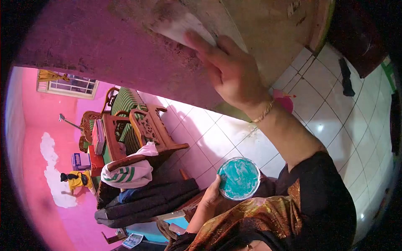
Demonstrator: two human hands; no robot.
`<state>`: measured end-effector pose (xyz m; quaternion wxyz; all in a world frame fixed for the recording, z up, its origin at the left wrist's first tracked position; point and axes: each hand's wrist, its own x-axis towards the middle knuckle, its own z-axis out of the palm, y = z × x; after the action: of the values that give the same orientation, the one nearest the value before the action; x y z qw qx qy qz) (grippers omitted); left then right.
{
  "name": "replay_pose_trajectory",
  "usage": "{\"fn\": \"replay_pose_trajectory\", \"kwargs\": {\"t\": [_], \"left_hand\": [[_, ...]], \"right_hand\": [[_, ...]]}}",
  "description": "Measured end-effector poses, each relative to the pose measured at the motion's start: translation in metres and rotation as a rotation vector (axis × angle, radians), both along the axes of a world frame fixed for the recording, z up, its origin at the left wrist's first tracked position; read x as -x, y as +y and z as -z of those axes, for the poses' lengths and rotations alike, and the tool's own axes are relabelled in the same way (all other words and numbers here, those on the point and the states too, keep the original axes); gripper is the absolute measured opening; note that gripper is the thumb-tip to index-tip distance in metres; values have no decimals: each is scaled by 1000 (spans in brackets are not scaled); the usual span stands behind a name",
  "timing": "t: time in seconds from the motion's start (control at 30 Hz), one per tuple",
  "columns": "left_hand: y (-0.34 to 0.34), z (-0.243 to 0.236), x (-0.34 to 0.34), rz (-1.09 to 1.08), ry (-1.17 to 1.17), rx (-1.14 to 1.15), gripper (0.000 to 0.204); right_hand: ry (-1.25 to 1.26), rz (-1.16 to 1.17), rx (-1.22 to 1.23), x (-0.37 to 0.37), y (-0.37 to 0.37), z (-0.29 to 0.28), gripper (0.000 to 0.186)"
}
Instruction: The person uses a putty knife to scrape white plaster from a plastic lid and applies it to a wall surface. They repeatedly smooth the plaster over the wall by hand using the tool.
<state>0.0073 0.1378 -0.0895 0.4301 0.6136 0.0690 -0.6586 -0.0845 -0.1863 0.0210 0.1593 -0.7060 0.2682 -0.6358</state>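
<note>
My right hand (228, 71) reaches up to a stained pink-and-tan wall surface (96, 46), its fingers closed on a pale flat scraper-like tool (184, 27) that lies against the surface; its exact shape is blurred. A bracelet circles that wrist. Lower down, my left hand (209, 194) grips a round tub (238, 178) by its side. The tub's teal inside is streaked with white paste.
Carved wooden seats with striped cushions (127, 104) stand at left, draped with a white garment (127, 173) and dark cloths (146, 203). Another person in yellow (77, 180) is by a patched pink wall. A pink round object (284, 100) and dark strip (347, 75) lie on tiles.
</note>
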Motion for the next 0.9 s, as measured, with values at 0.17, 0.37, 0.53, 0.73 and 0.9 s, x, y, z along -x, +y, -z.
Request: {"fn": "replay_pose_trajectory", "kwargs": {"t": [0.17,0.37,0.53,0.73,0.9], "left_hand": [[14,11,-6,-79,101,57,62],[18,7,-7,-138,-83,-25,60],[33,1,-39,-150,-116,-6,57],[58,32,-71,-81,-49,126,70],[38,-6,-52,-228,34,139,60]], "right_hand": [[129,-16,-7,5,19,24,47],[640,-465,-626,59,125,162,40],[586,-631,-1014,52,137,278,28],[440,-721,-1653,34,89,244,28],[-272,-1426,-1705,56,95,158,26]]}}
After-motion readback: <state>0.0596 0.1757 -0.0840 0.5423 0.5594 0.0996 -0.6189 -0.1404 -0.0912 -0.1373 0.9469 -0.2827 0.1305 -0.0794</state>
